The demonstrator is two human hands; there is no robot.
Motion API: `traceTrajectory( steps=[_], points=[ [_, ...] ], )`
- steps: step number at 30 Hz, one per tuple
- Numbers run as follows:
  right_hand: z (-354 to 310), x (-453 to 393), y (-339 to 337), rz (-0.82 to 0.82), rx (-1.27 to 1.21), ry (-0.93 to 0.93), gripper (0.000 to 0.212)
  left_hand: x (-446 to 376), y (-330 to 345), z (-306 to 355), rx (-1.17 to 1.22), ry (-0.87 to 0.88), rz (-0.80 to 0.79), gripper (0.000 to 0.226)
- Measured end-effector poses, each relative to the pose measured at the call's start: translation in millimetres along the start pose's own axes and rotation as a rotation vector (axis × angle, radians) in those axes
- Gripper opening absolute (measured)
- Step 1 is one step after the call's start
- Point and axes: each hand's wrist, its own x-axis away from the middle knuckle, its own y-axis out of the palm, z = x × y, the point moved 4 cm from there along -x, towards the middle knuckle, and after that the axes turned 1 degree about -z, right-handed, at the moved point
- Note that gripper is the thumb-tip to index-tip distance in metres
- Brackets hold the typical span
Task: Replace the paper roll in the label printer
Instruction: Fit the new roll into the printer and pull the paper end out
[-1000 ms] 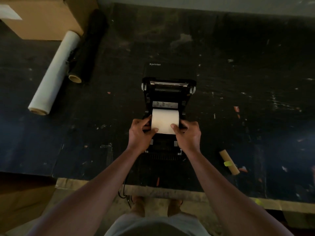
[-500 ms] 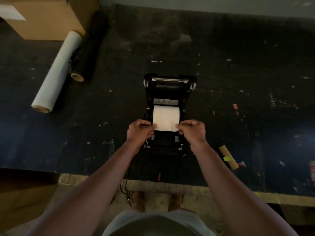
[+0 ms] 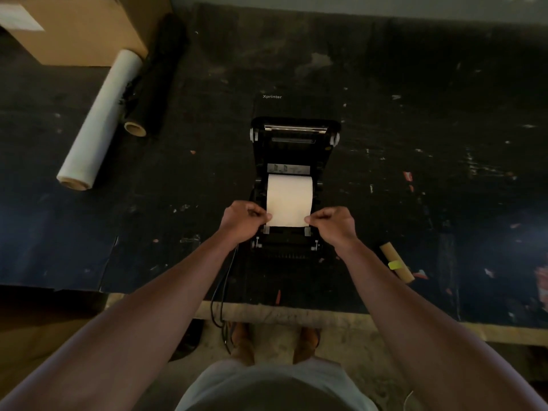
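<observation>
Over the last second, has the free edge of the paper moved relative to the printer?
Yes. The paper, pinched by the left hand and right hand, now reaches further toward the printer front guides than before.

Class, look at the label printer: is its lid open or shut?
Open. The label printer's lid is swung back, exposing the paper roll inside.

Layout on tabletop (image 3: 385,84)

Printer (image 3: 296,137) centred, paper roll (image 3: 290,200) inside; two rolls (image 3: 100,120) far left; cardboard core (image 3: 396,266) right.
</observation>
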Motion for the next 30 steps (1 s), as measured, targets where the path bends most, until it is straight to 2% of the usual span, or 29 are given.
traceTrajectory(
  steps=[9,18,23,30],
  points=[
    [0,-2,2,-0.008,0.156,0.022,0.014,-1,4,1,-0.123,0.01,-0.008,0.017],
    [2,-2,1,-0.005,0.169,0.014,0.013,3,8,4,-0.205,0.013,0.116,0.018],
    [3,0,-3,0.035,0.132,-0.005,0.01,9,15,3,-0.162,-0.033,0.191,0.019],
    [0,-1,-2,0.015,0.201,-0.035,0.011,4,8,6,-0.139,-0.056,0.089,0.019]
  ],
)
